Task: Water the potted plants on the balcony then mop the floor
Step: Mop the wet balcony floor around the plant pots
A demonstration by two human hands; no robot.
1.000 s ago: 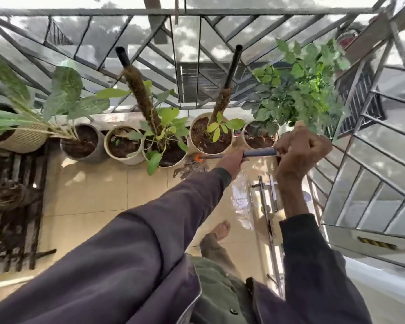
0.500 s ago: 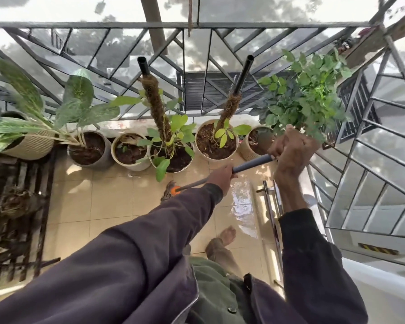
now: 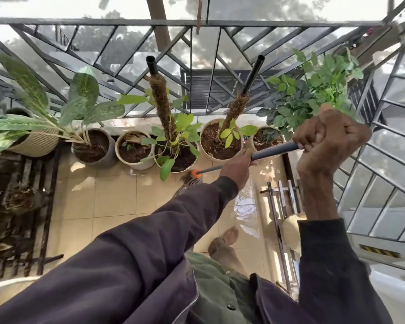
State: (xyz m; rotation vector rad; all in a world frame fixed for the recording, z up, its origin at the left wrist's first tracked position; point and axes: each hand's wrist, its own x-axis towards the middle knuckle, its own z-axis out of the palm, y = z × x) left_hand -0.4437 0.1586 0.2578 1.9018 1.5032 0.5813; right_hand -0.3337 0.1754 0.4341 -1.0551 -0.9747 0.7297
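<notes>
As we look down past our dark sleeves, the metal balcony railing fences the far and right edges of the tiled floor, where a wet streak shines towards the right edge. Along the floor's far edge stands a row of potted plants. From the left they are a woven basket pot, a grey pot of broad speckled leaves, a small white pot, a first moss-pole pot and a second moss-pole pot. A bushy green plant fills the far right corner.

We hold the mop handle slanting down from right to left in front of this row. Our right hand is curled tight round its upper end, in front of the bushy plant. Our left hand wraps the handle lower down, near the second moss-pole pot. The mop head, with its orange collar, lies on the tiles just before the first moss-pole pot. One bare foot shows nearer to us.
</notes>
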